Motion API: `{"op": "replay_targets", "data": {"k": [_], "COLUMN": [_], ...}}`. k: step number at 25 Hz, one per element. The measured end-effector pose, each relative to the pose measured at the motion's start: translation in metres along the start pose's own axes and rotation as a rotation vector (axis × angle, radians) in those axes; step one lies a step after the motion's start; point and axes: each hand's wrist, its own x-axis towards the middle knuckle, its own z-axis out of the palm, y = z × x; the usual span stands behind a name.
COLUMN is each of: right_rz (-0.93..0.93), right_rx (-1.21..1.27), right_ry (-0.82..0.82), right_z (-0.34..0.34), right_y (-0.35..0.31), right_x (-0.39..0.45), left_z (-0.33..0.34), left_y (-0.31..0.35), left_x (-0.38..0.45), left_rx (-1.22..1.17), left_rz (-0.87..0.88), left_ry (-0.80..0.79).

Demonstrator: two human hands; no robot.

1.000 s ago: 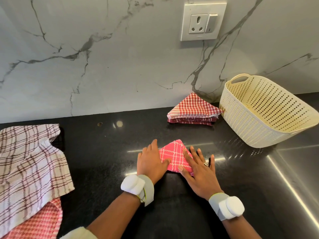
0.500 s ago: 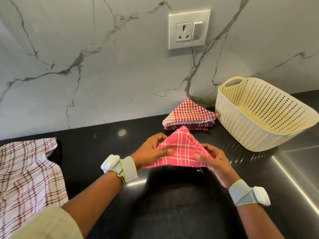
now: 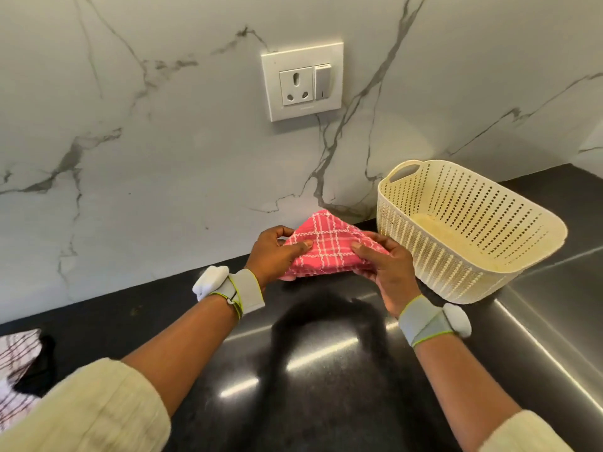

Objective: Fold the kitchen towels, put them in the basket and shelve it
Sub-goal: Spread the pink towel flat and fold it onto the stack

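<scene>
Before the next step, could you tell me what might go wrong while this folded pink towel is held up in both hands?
The pink towel is pinched only at its edges by the left hand and right hand, so its folds could fall open. The basket looks light and might slide if bumped.

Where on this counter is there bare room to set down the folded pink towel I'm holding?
The black counter is bare in front of both hands, between the forearms. The cream basket looks empty too. The back strip by the wall is crowded by the pink towel and the basket; a checked cloth lies at far left.
</scene>
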Motion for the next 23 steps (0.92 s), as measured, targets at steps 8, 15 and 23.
{"op": "replay_targets", "data": {"k": [8,15,23], "right_rz": [-0.469,-0.748,-0.462], "right_rx": [-0.886,-1.725,-1.637], "right_ry": [0.189,0.103,-0.314], "right_z": [0.009,0.012,0.029], "right_y": [0.002,0.027,0.038], "right_x": [0.067,0.084,0.075], "left_z": [0.024,0.036,0.024], "left_y": [-0.012,-0.029,-0.039], "left_x": [0.062,0.079,0.096], "left_rx": [0.643,0.811,0.560], "left_rz": [0.140,0.223,-0.005], "left_ry": [0.209,0.276,0.089]}}
